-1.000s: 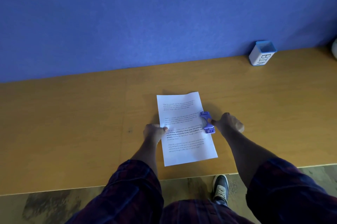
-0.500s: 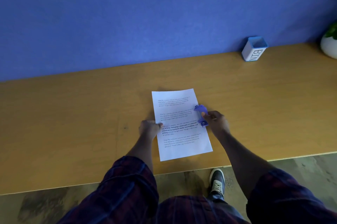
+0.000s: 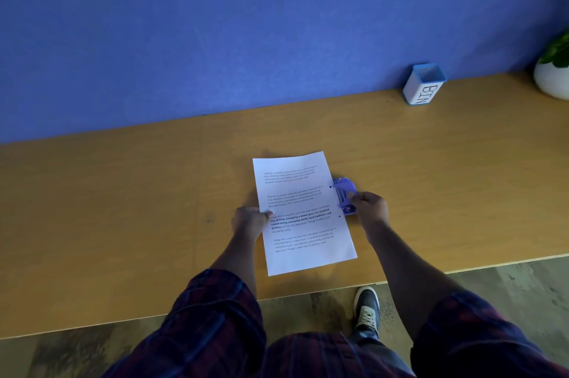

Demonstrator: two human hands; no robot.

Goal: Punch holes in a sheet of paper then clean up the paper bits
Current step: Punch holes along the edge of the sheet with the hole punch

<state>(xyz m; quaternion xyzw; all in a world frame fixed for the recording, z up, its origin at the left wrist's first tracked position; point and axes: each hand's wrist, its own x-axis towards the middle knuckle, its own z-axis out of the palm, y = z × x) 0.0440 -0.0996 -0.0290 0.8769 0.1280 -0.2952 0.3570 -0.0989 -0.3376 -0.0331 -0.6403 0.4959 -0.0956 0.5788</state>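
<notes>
A printed white sheet of paper (image 3: 303, 214) lies on the wooden desk (image 3: 123, 208). Two small dark holes show along its right edge. A purple hole punch (image 3: 345, 194) sits just off that edge, tilted up, and my right hand (image 3: 369, 208) grips it from the near side. My left hand (image 3: 249, 220) rests on the sheet's left edge, thumb on the paper, pinning it. No loose paper bits are visible on the desk.
A small white box with a blue rim, marked BIN (image 3: 424, 83), stands at the back right against the blue wall. A white plant pot (image 3: 552, 79) is at the far right. The desk's front edge runs just below the sheet; a shoe (image 3: 366, 310) shows on the floor.
My right hand has closed on the punch and drawn it rightward off the sheet's edge, uncovering two holes. My left hand stays on the left edge.
</notes>
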